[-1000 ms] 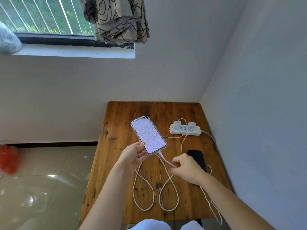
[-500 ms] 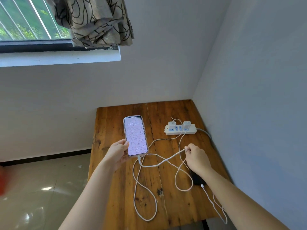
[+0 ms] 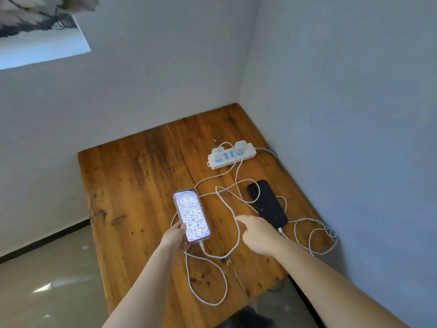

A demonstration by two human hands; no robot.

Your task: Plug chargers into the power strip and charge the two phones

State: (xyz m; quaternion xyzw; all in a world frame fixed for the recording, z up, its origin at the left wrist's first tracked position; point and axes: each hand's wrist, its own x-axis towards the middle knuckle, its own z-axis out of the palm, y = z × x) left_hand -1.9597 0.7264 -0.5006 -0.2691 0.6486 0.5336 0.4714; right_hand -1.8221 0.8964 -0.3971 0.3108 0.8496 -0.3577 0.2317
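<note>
A white power strip (image 3: 231, 155) lies at the back right of the wooden table (image 3: 132, 185), with two white chargers (image 3: 240, 147) plugged into it. My left hand (image 3: 175, 237) grips the lower edge of a lit phone (image 3: 192, 215) showing 08:26; a white cable (image 3: 212, 255) enters its bottom end. A black phone (image 3: 268, 204) lies screen-dark to the right, also with a cable at its near end. My right hand (image 3: 257, 234) hovers between the phones, fingers loosely spread over a cable loop, holding nothing that I can see.
White walls close in the table at the back and right. Loose cable loops (image 3: 316, 237) trail over the table's right edge and near the front (image 3: 208, 287). Tiled floor (image 3: 47, 280) lies to the left.
The lit phone has come down toward the table in my left hand. My right hand has released the cable it was pulling and moved left, uncovering the black phone. The view tilted down.
</note>
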